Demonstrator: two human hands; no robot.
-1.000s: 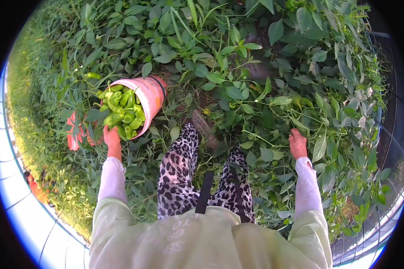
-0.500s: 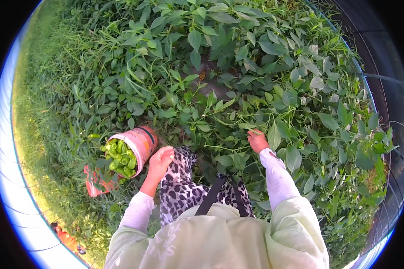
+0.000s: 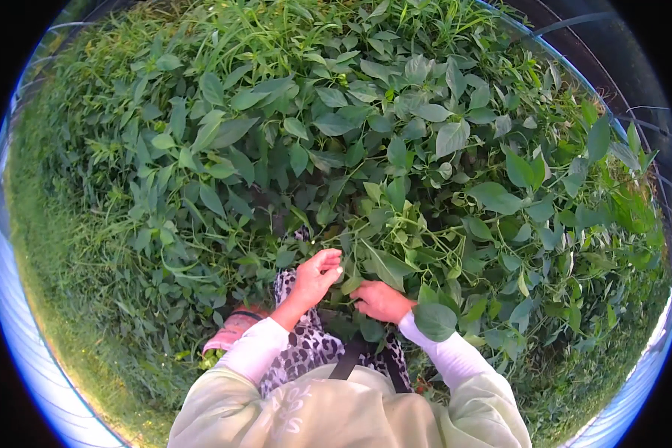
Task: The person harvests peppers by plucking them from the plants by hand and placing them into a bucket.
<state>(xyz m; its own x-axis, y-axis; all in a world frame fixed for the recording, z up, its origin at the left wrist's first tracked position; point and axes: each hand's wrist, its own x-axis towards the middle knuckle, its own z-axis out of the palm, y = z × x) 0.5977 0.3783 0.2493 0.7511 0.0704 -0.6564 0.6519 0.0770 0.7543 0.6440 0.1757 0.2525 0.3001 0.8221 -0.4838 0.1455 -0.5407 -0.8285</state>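
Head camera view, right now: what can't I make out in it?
All in the head view:
Right hand: its palm is turned away, so the hand itself hides anything held.
Left hand: too small to tell whether it pinches anything.
Bucket: partly hidden behind the left sleeve; how full it is cannot be told.
The person's feet: hidden by the leaves.

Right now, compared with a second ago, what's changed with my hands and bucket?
Your left hand has left the pink bucket and moved right, to the plants ahead of you. Your right hand has come left, so the two are now close together. Whether either grips anything is unclear. The view shifted, and the bucket shows lower, partly hidden by your left sleeve. It remains on your left.
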